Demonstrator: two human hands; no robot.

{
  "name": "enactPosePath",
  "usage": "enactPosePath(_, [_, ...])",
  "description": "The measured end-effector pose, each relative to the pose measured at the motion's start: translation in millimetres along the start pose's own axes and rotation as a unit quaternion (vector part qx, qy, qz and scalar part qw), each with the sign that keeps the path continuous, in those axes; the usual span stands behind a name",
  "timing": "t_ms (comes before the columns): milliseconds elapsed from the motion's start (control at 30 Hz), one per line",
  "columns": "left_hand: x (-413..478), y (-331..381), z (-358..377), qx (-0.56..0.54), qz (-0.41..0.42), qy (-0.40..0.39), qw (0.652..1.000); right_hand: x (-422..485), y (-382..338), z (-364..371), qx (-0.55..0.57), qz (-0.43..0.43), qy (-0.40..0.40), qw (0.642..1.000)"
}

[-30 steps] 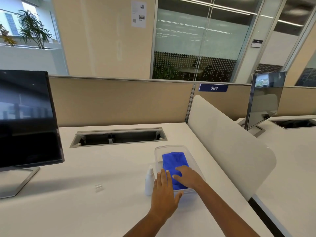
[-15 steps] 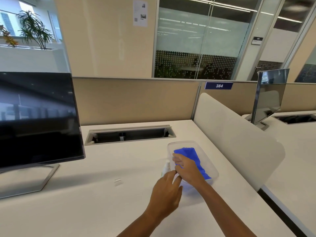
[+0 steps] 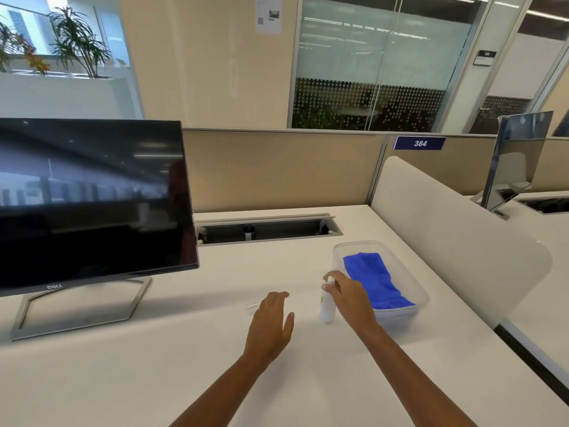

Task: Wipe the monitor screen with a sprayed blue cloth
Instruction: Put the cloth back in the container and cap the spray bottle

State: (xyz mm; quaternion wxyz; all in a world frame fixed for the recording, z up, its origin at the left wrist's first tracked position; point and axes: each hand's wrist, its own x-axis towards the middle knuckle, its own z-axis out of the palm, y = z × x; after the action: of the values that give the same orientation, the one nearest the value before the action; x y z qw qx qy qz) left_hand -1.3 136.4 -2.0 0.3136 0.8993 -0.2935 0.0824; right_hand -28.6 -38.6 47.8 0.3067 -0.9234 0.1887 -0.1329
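A black monitor [image 3: 89,198] on a silver stand fills the left of the desk, its screen dark. A folded blue cloth [image 3: 374,280] lies in a clear plastic tub [image 3: 412,278] to the right. A small white spray bottle [image 3: 327,306] stands upright just left of the tub. My right hand [image 3: 349,298] is at the bottle's top, fingers curled round its neck. My left hand [image 3: 272,322] hovers flat over the desk left of the bottle, fingers apart, holding nothing.
A small clear cap [image 3: 252,305] lies on the white desk [image 3: 154,380] by my left fingertips. An open cable tray [image 3: 264,231] runs along the back. A white curved divider [image 3: 455,241] bounds the right side, with a second monitor [image 3: 517,161] beyond.
My right hand left the blue cloth in the tub and moved left onto the spray bottle. My left hand drew away to the left. The view turned towards the monitor.
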Motion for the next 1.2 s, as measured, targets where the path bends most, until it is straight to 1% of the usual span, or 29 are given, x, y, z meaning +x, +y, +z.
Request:
enactPosePath(67, [-2,-8,-2,-0.026,-0.019,-0.024,0.999,-5,-11,3,0.02,-0.011,-0.015,1.0])
enactPosePath(200, [-8,-19,-8,-0.105,-0.065,-0.073,0.99,-11,-42,18,0.107,-0.043,-0.051,0.992])
enactPosePath(333, [-16,-34,-20,-0.17,-0.108,-0.054,0.978,-14,-74,41,0.195,-0.058,-0.06,0.977])
enactPosePath(400, [-18,-47,-29,-0.184,-0.135,-0.042,0.973,-14,-86,53,0.228,-0.053,-0.085,0.968])
enactPosePath(500, [-21,-67,-41,-0.16,-0.141,-0.057,0.975,-12,-97,70,0.287,-0.035,-0.121,0.95])
enactPosePath(633, [-28,-87,-51,-0.149,-0.161,-0.049,0.975,-7,-103,89,0.367,0.034,-0.146,0.918])
enactPosePath(667, [-29,-90,-54,-0.146,-0.167,-0.042,0.974,-6,-103,93,0.359,0.043,-0.145,0.921])
enactPosePath(700, [-30,-93,-55,-0.144,-0.171,-0.036,0.974,-4,-100,98,0.319,0.034,-0.14,0.937])
enactPosePath(767, [-31,-98,-59,-0.141,-0.174,-0.032,0.974,-1,-90,108,0.161,-0.035,-0.131,0.977])
enactPosePath(800, [-32,-100,-60,-0.139,-0.175,-0.032,0.974,0,-85,114,0.085,-0.074,-0.14,0.984])
enactPosePath(867, [-33,-103,-61,-0.136,-0.18,-0.029,0.974,1,-74,125,-0.015,-0.132,-0.174,0.976])
enactPosePath(933, [-34,-105,-61,-0.135,-0.186,-0.029,0.973,-2,-67,132,-0.073,-0.164,-0.2,0.963])
enactPosePath(1000, [-35,-107,-60,-0.138,-0.194,-0.031,0.971,-4,-59,136,-0.097,-0.171,-0.208,0.958])
enactPosePath(1100, [-37,-108,-59,-0.137,-0.202,-0.034,0.969,-5,-55,135,-0.103,-0.16,-0.195,0.962])
enactPosePath(1133, [-38,-109,-59,-0.135,-0.203,-0.035,0.969,-5,-55,133,-0.082,-0.15,-0.191,0.966])
enactPosePath(1200, [-39,-110,-58,-0.129,-0.204,-0.034,0.97,-3,-57,126,0.015,-0.1,-0.182,0.978])
